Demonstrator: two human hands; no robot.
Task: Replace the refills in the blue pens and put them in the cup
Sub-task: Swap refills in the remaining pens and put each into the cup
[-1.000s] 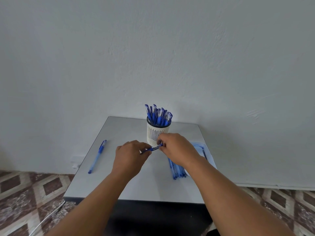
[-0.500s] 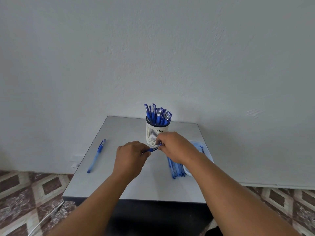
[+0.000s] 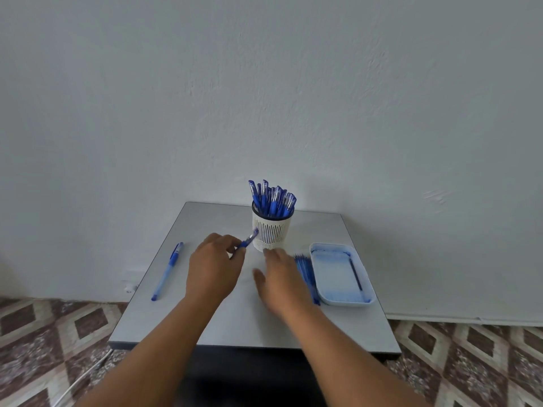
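Both hands are over the gray table [image 3: 205,327]. Left hand [image 3: 213,267] pinches 1 blue pen [image 3: 248,239] in curled fingers, and the pen's far tip points up at the white cup [image 3: 271,232]. Right hand [image 3: 280,277] holds nothing. Its fingers are loose and spread, low over the table, just beside the bunch of refills [image 3: 305,274].

The cup is already full of pens [image 3: 273,198]. If the held pen is pushed in fast, it could hit the others, or it could tip the cup over. The cup looks light. The right hand is also blurry, so it could bump the refills and roll them.

Both arms reach forward from the bottom. The left wrist bends a little toward the cup. The right palm faces down.

1 more pen [image 3: 167,271] lies alone on the left. A pale blue tray [image 3: 340,302] sits on the right.
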